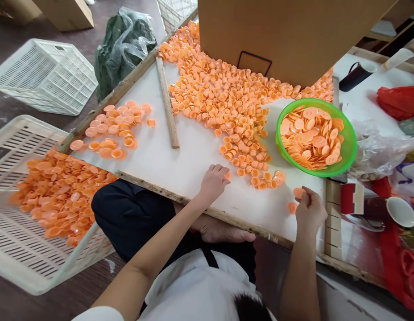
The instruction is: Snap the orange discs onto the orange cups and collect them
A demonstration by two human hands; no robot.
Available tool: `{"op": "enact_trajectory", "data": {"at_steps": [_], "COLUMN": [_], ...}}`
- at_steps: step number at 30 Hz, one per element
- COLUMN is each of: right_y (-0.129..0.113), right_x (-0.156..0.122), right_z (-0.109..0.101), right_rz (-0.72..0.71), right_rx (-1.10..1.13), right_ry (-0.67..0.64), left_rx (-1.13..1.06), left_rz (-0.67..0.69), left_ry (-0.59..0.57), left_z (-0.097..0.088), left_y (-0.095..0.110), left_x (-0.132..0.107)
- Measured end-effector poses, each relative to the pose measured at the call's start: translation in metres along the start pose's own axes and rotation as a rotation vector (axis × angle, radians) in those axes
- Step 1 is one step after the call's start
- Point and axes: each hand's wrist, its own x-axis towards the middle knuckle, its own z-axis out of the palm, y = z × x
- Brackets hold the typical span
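Observation:
Over the white tabletop, my left hand is closed around a small orange plastic cup, partly hidden by the fingers. My right hand, to the right, pinches a flat orange disc between thumb and fingers. Just below that disc, another orange disc lies on the table. A loose group of orange cups sits between my hands, at the near end of a large heap of cups. The green bowl beyond my right hand holds many orange discs.
A big cardboard box stands over the heap. Capped orange pieces lie left of a wooden strip. A white crate at lower left holds many orange pieces. A mug stands at right.

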Motion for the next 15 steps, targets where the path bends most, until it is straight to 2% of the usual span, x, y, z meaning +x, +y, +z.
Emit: {"op": "enact_trajectory", "data": {"at_steps": [2, 4, 7, 9, 11, 15], "right_y": [-0.011, -0.029, -0.059, -0.078, -0.089, -0.09], "right_x": [-0.009, -0.021, -0.04, -0.051, -0.058, -0.063], "right_z": [-0.001, 0.002, 0.014, 0.024, 0.033, 0.041], "right_rz": [0.091, 0.102, 0.061, 0.047, 0.032, 0.015], "right_rx": [0.147, 0.302, 0.492, 0.54, 0.538, 0.504], "right_ry": [-0.03, -0.11, -0.302, -0.459, -0.567, -0.567], "left_rx": [0.004, -0.044, -0.219, -0.33, -0.351, -0.154], "left_rz": [-0.051, -0.09, -0.128, -0.132, -0.12, -0.07], "left_ry": [0.014, 0.048, 0.075, 0.071, 0.065, 0.142], "left_z": [0.001, 0.001, 0.001, 0.002, 0.002, -0.001], "left_y": [-0.002, -0.002, 0.0, 0.002, 0.004, 0.011], "left_x": [0.0, -0.003, -0.01, -0.013, -0.014, -0.012]}}
